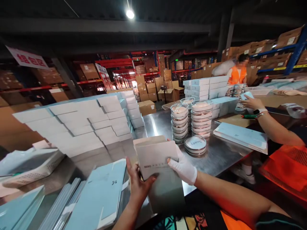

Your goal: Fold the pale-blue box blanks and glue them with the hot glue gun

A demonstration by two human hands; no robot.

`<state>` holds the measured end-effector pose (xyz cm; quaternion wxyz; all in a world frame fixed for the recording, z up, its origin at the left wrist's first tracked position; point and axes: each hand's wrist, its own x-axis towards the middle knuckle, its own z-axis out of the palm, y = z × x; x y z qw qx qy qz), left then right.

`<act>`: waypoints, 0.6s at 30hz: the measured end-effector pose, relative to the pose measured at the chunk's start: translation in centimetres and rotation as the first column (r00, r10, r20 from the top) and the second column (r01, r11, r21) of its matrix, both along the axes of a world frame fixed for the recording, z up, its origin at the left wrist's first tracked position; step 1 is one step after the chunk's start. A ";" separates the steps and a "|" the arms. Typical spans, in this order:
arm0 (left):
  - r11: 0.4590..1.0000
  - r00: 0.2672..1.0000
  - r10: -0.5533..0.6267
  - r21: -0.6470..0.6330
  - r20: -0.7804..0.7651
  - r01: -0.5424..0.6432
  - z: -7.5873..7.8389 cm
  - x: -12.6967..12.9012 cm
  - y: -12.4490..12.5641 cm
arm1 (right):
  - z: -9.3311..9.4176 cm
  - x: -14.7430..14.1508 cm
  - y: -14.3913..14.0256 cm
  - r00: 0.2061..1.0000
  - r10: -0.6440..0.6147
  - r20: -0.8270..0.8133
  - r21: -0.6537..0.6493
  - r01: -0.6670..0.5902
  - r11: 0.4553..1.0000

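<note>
A pale folding carton (165, 175) with a line of small print stands upright in front of me, its top flap raised. My left hand (139, 183), bare, grips its left side with the thumb across the front. On the right edge sits my right hand (184, 166) in a white glove, thumb on the front face and fingers behind, partly hidden. Just beyond it, a low pile of round clear-lidded containers (195, 145) lies on the metal table (155, 124). Flat light-blue cartons (100, 188) are stacked beside my left forearm.
Tall stacks of round containers (201, 119) stand farther back. White boxes (96, 116) form a wall at left, near a white basket (35, 169). At right, a co-worker's hand (251, 103) holds a light-blue item above flat cartons (241, 135). Another person (237, 75) wears an orange vest.
</note>
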<state>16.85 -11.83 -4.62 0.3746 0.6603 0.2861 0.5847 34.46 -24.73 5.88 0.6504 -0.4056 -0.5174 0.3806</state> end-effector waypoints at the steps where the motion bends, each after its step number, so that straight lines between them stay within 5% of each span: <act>1: 0.999 1.000 0.004 0.041 -0.013 -0.003 -0.2 -0.4 0.1 | 0.3 0.2 0.0 0.999 -0.034 0.029 0.004 0.034 0.999; 6: 0.980 0.994 -0.001 0.199 -0.111 0.023 -0.1 -2.7 -0.4 | 0.6 0.7 0.6 0.979 -0.055 0.199 0.025 0.051 0.998; 10: 0.977 0.998 0.063 0.203 0.028 -0.067 0.4 -2.8 -2.4 | -0.2 -0.4 1.6 0.953 -0.238 0.188 -0.102 0.260 0.960; 13: 0.961 0.994 0.098 0.254 0.052 -0.108 -0.1 -3.0 -3.3 | -1.0 -1.1 1.7 0.913 -0.364 0.186 0.000 0.371 0.929; 16: 0.940 0.989 0.103 0.336 -0.104 -0.062 -0.2 -4.1 -3.2 | -1.5 0.2 1.7 0.945 -0.301 0.126 0.098 0.291 0.952; 18: 0.951 0.984 0.147 0.289 -0.102 -0.113 0.4 -5.1 -2.9 | -2.1 2.6 2.1 0.910 -0.303 0.284 0.137 0.275 0.952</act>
